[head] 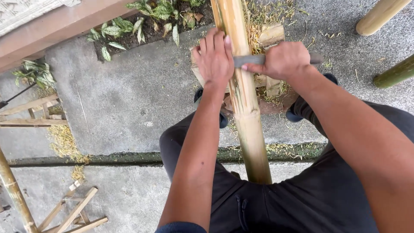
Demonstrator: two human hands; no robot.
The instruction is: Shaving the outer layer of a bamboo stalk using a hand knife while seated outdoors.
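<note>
Our left hand [214,58] grips the blade [249,60] at frame top. Our right hand [282,60] is closed on its handle, across the bamboo [246,103].

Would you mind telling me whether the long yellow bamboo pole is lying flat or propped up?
Propped up: the long yellow bamboo pole slopes from the lap over a wooden block, far end cropped.
</note>
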